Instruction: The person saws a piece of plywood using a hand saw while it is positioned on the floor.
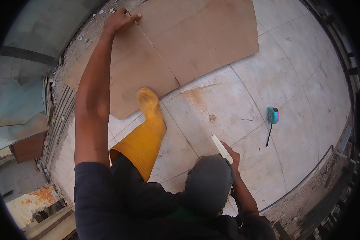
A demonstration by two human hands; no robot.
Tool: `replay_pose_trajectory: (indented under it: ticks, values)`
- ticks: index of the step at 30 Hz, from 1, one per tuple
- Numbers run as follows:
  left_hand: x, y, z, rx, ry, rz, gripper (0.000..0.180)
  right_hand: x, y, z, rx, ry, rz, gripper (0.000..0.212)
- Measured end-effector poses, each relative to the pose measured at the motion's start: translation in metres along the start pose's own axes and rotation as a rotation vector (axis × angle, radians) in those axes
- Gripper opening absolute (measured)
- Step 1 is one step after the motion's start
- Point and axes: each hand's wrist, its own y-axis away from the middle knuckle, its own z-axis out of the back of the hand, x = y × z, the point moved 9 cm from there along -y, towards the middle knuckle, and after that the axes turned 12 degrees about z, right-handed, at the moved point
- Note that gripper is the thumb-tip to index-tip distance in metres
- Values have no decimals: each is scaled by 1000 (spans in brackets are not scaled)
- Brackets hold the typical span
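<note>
A large thin brown board point(204, 36) lies on the pale tiled floor, with a straight split line running across it to its near edge. At the far end of that line my left hand point(122, 22) is closed on the board, thumb stretched along the surface. My yellow rubber boot point(148, 116) has its toe at the board's near edge. Lower right, my right hand point(233, 156) is closed around a cream, tapered, straight-edged tool point(221, 148); its exact kind is unclear. Some fingers are hidden behind it.
A teal tape measure point(273, 115) with a dark strap lies on the tiles point(264, 164) to the right, near a thin nail-like piece point(247, 119). Thin metal rods point(62, 116) and stacked sheets point(20, 104) are at left. A rounded grey cloth shape point(209, 184) blocks the lower middle.
</note>
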Motion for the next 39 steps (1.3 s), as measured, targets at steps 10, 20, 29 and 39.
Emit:
replay_pose_trajectory:
  ticks: [10,20,29,39]
  values:
    - [-23,45,32,-175,-2,-46,94,60,-206,-100,14,175,171,50]
    - [-42,83,47,-303,23,-55,78,93,-153,-59,-49,7,289,49]
    - [-44,132,73,-366,320,-65,80,147,-136,-45,-9,5,248,49]
    - [-41,181,91,-661,772,-93,47,214,-232,-99,-95,43,423,41]
